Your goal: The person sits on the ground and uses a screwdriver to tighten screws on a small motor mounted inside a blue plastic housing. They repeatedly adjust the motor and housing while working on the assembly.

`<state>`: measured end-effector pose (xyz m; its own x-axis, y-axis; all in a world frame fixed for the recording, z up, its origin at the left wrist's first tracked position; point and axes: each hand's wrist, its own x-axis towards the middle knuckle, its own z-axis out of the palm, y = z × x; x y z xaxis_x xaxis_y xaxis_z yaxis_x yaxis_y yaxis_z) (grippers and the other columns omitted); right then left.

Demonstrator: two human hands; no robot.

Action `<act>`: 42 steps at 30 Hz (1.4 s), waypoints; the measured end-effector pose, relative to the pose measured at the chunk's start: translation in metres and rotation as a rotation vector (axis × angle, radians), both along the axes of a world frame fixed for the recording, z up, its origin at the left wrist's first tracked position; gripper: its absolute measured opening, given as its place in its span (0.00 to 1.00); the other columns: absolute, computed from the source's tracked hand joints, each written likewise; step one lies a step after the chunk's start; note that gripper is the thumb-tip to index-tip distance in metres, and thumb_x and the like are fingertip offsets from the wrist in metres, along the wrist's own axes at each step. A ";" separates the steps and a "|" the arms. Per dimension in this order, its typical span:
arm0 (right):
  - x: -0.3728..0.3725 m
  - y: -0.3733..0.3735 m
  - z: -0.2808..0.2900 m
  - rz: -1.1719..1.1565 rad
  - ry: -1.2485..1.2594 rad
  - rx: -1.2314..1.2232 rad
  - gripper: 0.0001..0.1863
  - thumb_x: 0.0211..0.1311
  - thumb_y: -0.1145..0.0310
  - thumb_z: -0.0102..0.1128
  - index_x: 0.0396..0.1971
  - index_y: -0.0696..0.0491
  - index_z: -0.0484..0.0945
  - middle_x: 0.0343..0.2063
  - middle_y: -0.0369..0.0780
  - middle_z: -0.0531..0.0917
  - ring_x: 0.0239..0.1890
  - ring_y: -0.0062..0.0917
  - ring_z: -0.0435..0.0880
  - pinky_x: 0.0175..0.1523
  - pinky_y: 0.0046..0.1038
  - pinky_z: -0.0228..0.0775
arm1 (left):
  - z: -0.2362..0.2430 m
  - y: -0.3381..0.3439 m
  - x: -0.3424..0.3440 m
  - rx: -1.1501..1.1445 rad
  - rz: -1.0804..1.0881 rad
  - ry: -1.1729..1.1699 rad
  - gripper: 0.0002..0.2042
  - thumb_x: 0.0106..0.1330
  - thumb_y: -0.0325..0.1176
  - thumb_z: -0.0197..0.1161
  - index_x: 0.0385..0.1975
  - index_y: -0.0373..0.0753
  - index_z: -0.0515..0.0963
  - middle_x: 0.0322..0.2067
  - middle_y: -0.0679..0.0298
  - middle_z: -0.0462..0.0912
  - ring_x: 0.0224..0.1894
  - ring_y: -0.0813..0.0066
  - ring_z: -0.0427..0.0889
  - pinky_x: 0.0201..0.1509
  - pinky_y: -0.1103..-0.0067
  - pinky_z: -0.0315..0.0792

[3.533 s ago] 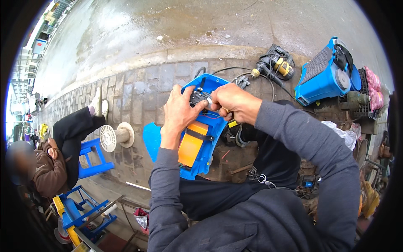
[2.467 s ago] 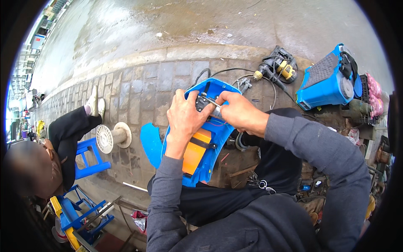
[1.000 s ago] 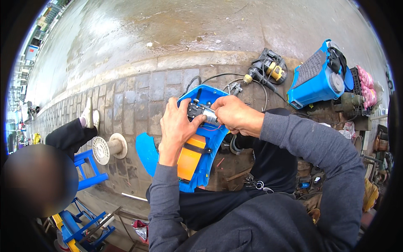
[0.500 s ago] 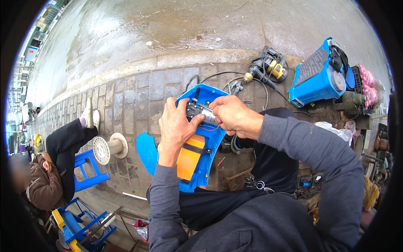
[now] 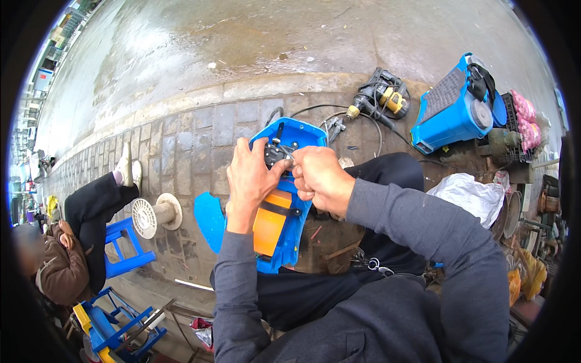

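A blue plastic housing (image 5: 295, 130) rests tilted in front of me, by my legs. An orange block (image 5: 272, 224) sits in it under a black strap (image 5: 279, 209). Toward its far end is a small black pump (image 5: 274, 154). My left hand (image 5: 249, 175) grips this pump from the left, thumb on its near side. On the other side, my right hand (image 5: 322, 177) is closed in a pinch next to the pump's end. Its fingers hide whatever they hold and cover much of the pump's silver motor part.
A blue sprayer tank (image 5: 451, 109) and a yellow-black power tool (image 5: 387, 100) with cables lie ahead right. A blue plate (image 5: 209, 221) and a cable spool (image 5: 157, 216) are left, near a seated person (image 5: 66, 260) and a blue stool (image 5: 130, 257). A white bag (image 5: 469, 196) lies right.
My right hand has come nearer and slightly left, its fist turning over the motor part, which is now mostly covered. My left hand stays on the pump. The view has shifted slightly.
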<state>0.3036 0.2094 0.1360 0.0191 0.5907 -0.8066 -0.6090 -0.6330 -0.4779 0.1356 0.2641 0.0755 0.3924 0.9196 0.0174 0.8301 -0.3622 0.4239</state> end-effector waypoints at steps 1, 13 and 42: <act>-0.001 0.001 0.000 0.004 0.018 -0.005 0.03 0.77 0.73 0.52 0.41 0.50 0.74 0.23 0.32 0.72 0.14 0.14 0.60 0.18 0.26 0.47 | 0.000 -0.001 0.000 -0.013 0.007 0.006 0.33 0.58 0.50 0.83 0.59 0.40 0.81 0.48 0.52 0.76 0.52 0.46 0.83 0.48 0.53 0.81; 0.049 0.024 0.019 0.573 -0.265 -0.043 0.15 0.74 0.76 0.49 0.55 0.58 0.79 0.24 0.32 0.74 0.13 0.13 0.58 0.18 0.26 0.46 | -0.001 -0.002 0.001 0.015 -0.029 -0.028 0.33 0.58 0.52 0.83 0.60 0.39 0.82 0.49 0.53 0.76 0.54 0.47 0.82 0.50 0.54 0.81; 0.003 -0.002 -0.017 0.252 -0.518 0.059 0.09 0.74 0.70 0.57 0.43 0.55 0.86 0.24 0.38 0.82 0.14 0.24 0.73 0.16 0.34 0.58 | 0.001 0.001 0.007 -0.006 0.000 0.015 0.32 0.59 0.50 0.82 0.59 0.39 0.82 0.48 0.52 0.76 0.52 0.46 0.83 0.48 0.54 0.81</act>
<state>0.3064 0.2077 0.1193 0.2554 0.6718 -0.6953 -0.1204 -0.6915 -0.7123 0.1430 0.2647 0.0764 0.3930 0.9195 0.0062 0.8363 -0.3602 0.4134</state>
